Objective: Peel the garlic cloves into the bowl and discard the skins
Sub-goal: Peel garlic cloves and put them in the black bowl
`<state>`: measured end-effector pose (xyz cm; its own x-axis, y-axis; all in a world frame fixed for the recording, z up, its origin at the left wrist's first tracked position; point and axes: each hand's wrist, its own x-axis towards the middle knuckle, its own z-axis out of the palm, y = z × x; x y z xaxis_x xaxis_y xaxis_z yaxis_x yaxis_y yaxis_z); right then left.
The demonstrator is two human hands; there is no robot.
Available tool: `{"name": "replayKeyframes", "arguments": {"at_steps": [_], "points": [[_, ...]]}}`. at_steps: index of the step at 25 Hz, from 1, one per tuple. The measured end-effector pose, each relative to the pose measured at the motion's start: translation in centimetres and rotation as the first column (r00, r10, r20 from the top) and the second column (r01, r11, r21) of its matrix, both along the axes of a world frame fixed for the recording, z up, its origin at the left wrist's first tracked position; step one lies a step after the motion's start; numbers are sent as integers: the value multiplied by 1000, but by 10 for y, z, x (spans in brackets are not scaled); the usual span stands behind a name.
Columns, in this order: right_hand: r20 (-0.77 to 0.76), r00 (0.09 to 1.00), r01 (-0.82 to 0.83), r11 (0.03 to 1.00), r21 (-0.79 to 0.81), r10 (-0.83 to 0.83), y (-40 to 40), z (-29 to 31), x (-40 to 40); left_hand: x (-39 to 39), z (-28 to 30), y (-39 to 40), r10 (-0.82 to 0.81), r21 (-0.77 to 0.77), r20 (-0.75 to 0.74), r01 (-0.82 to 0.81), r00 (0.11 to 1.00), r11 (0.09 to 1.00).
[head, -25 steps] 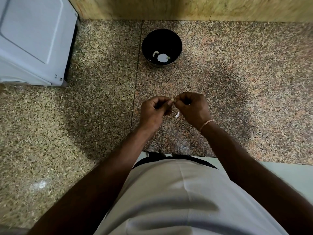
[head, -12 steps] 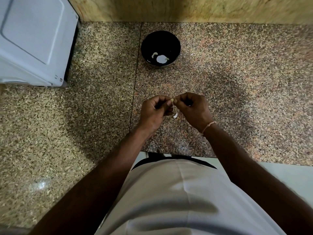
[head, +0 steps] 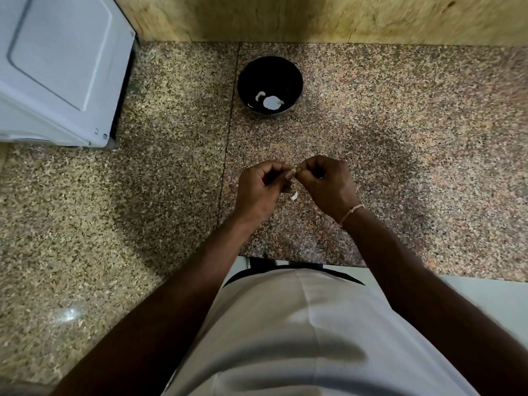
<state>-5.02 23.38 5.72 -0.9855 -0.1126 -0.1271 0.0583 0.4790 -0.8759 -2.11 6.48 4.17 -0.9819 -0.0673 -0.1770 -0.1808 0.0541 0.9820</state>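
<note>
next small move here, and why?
Probably finish stripping the skin. Both hands, left hand and right hand, pinch the garlic clove between them above the counter, apart from the black bowl, so it looks not yet ready to drop in. A skin scrap shows below the hands.

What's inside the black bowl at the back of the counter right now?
The black bowl holds a few pale pieces near its bottom, likely peeled garlic cloves: one rounder, others small and curved. The near inner wall is hidden behind its rim, so anything there cannot be seen.
</note>
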Motion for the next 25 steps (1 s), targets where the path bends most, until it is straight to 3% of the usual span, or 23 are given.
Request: {"name": "replayKeyframes", "arguments": {"at_steps": [3,14,22,25], "points": [[37,999,-16,1000,-11,17,1,-2,-1,1,3,2,8,46,14,-9,1000,999],[374,927,173,864,-473,19,-4,-2,0,5,3,13,70,419,267,-181,961,890],[487,873,287,814,-505,-5,0,-7,0,1,3,14,113,516,389,-318,914,796],[499,864,319,843,-433,-70,8,-14,1,0,0,9,124,511,405,-337,906,791]]}}
